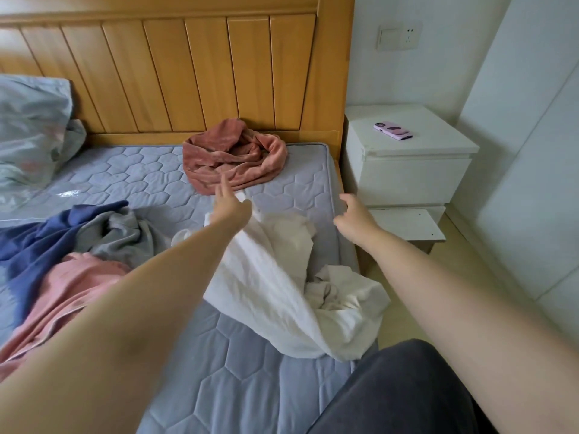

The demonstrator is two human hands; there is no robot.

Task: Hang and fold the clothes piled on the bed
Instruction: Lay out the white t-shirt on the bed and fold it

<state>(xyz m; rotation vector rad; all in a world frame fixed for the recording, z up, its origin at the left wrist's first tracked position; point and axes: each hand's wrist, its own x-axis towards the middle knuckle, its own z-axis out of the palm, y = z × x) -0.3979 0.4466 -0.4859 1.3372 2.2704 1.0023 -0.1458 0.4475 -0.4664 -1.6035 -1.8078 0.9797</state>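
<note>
Left hand (pixel 230 205): pinched a fold of the white garment (pixel 275 277), lifting it (index finger pointed free).
Right hand (pixel 354 219): hung open, fingers curled, holding nothing, over the mattress edge.
White garment: crinkled thin cloth, trailing down onto the quilted grey mattress (pixel 219 355).
Other clothes: plush rust-red piece (pixel 235 156) bunched near the slatted wooden headboard (pixel 188 73); blue, grey and pink pile (pixel 72 255) at left.

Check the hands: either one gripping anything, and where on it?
Left hand pinches the crumpled white cotton garment at its upper edge, lifting it off the grey quilted mattress. Right hand is open, holding nothing.
</note>
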